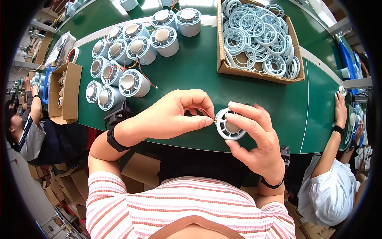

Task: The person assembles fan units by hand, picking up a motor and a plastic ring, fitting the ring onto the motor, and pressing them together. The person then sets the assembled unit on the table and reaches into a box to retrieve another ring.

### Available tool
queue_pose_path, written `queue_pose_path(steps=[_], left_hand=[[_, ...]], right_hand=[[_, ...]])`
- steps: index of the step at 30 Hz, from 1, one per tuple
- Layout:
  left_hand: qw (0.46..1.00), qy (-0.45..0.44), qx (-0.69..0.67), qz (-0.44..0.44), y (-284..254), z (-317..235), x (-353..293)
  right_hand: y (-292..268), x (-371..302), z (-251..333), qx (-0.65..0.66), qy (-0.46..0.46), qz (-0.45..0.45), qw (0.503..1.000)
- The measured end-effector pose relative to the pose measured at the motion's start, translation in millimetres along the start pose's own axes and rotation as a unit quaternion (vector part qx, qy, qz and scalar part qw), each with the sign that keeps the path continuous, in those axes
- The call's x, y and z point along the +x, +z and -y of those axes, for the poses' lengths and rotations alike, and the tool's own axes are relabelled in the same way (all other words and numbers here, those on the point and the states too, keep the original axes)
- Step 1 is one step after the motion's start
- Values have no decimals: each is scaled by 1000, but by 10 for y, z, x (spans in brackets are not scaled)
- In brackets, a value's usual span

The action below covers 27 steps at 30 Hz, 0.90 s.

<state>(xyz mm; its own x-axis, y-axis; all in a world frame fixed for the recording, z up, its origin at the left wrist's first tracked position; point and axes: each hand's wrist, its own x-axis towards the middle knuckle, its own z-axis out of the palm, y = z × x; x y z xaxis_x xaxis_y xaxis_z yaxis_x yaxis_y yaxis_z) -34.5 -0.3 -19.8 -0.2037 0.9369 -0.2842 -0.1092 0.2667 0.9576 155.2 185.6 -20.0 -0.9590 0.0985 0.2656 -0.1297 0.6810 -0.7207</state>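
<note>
My right hand (258, 139) is closed around a round light-blue housing (232, 126) with a slotted rim and a silver disc in its centre. It is held just above the green table, near the front edge. Thin red wires (202, 110) run from the housing's left side into my left hand (175, 113), whose thumb and forefinger pinch them close to the rim. Fingers hide the wires' ends. Beyond my left hand stand several light-blue cylinders (135, 84) of like make, upright, with silver discs on top; a few trail red wires.
A cardboard box (262, 77) full of light-blue slotted rings sits at the back right on the green table (187, 75). Another cardboard box (71, 95) stands at the left edge, near a tape roll (73, 55). Co-workers are at both sides; one's hand (340, 107) rests at the right.
</note>
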Motion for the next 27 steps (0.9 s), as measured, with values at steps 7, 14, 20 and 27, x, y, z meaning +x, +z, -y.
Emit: queue_pose_path(steps=[7,14,20,27], left_hand=[[1000,-23,14,-9,41,-68,-20],[998,39,21,-47,99,-6,7],[994,82,9,-77,143,109,-10],[992,105,55,-37,52,89,7]], right_hand=[[30,-10,-7,16,8,-13,1000],[14,-11,1,8,15,-5,1000],[-11,3,29,-5,25,-2,1000],[-30,14,41,-5,22,1,1000]])
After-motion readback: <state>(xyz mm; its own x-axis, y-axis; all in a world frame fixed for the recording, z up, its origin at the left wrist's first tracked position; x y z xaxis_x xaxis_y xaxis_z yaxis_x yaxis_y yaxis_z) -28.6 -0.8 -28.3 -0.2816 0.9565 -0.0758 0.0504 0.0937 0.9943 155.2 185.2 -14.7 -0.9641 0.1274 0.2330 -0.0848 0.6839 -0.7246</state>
